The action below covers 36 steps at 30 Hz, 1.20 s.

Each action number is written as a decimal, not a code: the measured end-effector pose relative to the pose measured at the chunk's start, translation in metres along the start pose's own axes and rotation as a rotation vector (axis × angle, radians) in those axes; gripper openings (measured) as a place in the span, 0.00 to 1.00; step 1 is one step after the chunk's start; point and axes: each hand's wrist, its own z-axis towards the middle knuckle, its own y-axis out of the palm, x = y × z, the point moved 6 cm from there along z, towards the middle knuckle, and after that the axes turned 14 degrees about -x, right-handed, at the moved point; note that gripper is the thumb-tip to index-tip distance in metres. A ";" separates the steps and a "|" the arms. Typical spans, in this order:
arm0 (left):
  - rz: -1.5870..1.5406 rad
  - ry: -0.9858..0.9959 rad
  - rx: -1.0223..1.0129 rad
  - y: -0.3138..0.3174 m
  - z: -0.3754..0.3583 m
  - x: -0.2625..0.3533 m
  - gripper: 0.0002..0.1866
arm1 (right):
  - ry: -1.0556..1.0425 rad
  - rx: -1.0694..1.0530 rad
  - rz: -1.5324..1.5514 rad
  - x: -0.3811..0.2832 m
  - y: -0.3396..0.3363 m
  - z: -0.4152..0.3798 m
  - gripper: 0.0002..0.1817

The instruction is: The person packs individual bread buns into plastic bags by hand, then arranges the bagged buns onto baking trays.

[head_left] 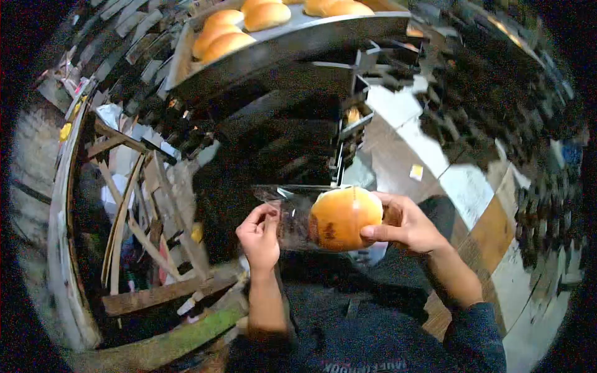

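Note:
A round golden bread bun (346, 219) is held up in front of my dark shirt. Its left part sits inside a clear plastic bag (295, 225) with dark print on it. My right hand (405, 225) grips the bun from the right, thumb on the near face and fingers behind. At the bag's left end, my left hand (261, 231) pinches the plastic between thumb and fingers. How far the bag reaches over the bun's right side is hard to tell.
Above my hands stands a metal tray (292, 46) with several golden buns (266, 16). Wooden planks (134, 217) and a wooden frame lie at the left. Pale and brown floor tiles (469, 193) show at the right, with a small yellow-and-white packet (416, 172) on them.

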 end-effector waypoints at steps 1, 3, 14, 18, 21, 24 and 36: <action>0.034 -0.016 -0.067 0.004 -0.004 0.003 0.11 | 0.005 0.001 0.049 0.020 -0.003 -0.006 0.27; 0.125 -0.126 -0.011 0.009 -0.012 0.010 0.12 | -0.020 0.028 0.144 0.040 -0.009 -0.017 0.27; -0.661 0.003 -0.053 0.099 -0.028 0.039 0.39 | -0.557 -0.030 -1.200 0.014 0.071 -0.004 0.35; -1.190 0.025 0.010 0.079 -0.054 0.013 0.45 | -0.697 -0.042 -1.317 -0.001 0.078 -0.013 0.25; -1.143 0.261 -0.411 0.099 -0.021 0.068 0.44 | -0.604 -0.110 -1.418 0.006 0.089 -0.004 0.24; -0.636 -0.007 -0.091 0.106 -0.036 0.011 0.38 | -0.490 0.081 -1.489 0.001 0.075 0.018 0.29; -0.825 -0.269 0.026 0.075 -0.013 -0.025 0.31 | -0.339 -0.291 -0.866 0.041 0.070 0.042 0.07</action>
